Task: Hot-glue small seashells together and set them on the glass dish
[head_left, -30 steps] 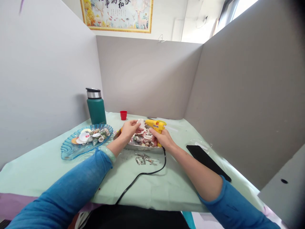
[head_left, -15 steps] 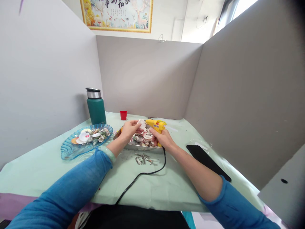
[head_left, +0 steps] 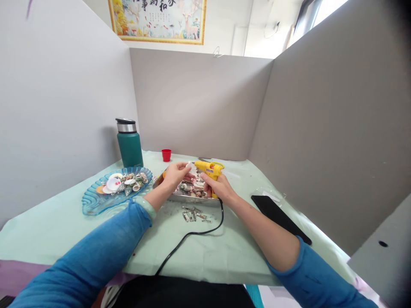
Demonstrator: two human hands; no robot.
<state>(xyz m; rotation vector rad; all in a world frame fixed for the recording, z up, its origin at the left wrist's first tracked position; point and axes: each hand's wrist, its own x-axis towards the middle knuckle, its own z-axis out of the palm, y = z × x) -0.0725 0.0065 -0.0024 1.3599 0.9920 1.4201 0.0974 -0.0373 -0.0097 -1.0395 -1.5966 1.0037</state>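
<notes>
A yellow glue gun [head_left: 210,168] is in my right hand [head_left: 220,186], its nozzle pointing left. My left hand [head_left: 176,176] pinches a small white piece, apparently a shell [head_left: 192,168], right at the nozzle tip; whether the two touch I cannot tell. Beneath both hands lies a metal tray [head_left: 189,198] filled with shells [head_left: 195,187], partly covered by my fingers. Several metal safety-pin-like clasps [head_left: 194,214] are scattered on the table in front of the tray. The gun's black cord [head_left: 192,233] curves down toward the table's near edge.
On the left, a blue scalloped dish [head_left: 93,205] holds shells and white discs. Behind it stands a green bottle [head_left: 130,147]. A red cup [head_left: 166,155] sits farther back. To the right lie a black flat object [head_left: 279,217] and clear plastic [head_left: 268,193]. Grey partitions [head_left: 202,102] enclose the table.
The glue gun has shifted very slightly left, and the white piece in my left hand has tilted a little. Everything else stays where it was.
</notes>
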